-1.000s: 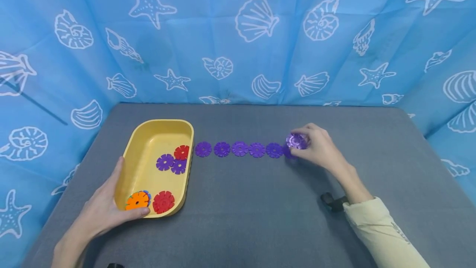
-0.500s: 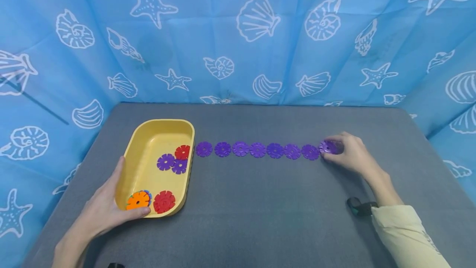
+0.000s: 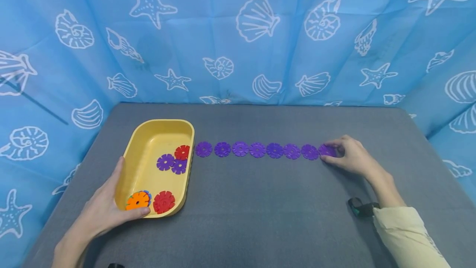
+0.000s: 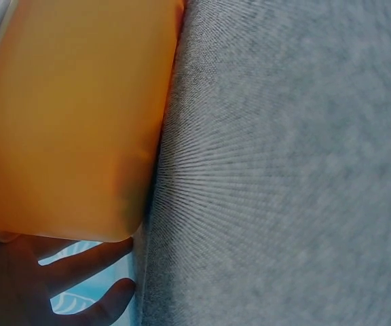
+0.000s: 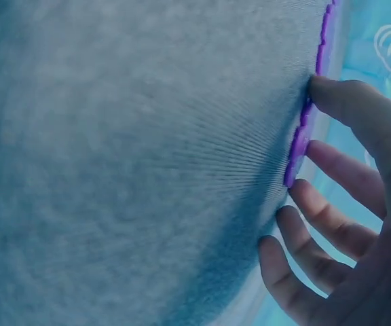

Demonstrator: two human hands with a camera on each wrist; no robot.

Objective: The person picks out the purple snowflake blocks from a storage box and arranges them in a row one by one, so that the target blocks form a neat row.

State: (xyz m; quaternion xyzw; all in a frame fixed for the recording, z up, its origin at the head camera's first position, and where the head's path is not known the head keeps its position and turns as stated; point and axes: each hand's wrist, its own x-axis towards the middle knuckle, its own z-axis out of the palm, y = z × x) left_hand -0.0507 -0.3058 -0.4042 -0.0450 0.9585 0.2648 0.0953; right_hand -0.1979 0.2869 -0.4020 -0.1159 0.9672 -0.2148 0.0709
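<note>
A row of purple snowflake-shaped building discs [image 3: 258, 150] lies flat on the grey table, running rightward from the tray. At its right end my right hand [image 3: 349, 156] pinches the last purple disc [image 3: 327, 150] by its edges, thumb on the near side. In the right wrist view this disc [image 5: 297, 151] lies down at the cloth, seen edge-on. My left hand [image 3: 102, 208] holds the near left corner of a yellow tray [image 3: 146, 156], thumb over the rim. The left wrist view shows the tray's side [image 4: 73, 122] above spread fingers.
Inside the tray lie two purple discs [image 3: 165, 162], red discs [image 3: 163, 202] and an orange disc [image 3: 137, 200] partly over a blue one. A blue curtain [image 3: 223, 40] with white sea shapes stands behind the grey table [image 3: 253, 218].
My right hand has moved right along the row, laying purple discs down, and has lowered the last one flat onto the cloth. The left hand and tray have stayed put.
</note>
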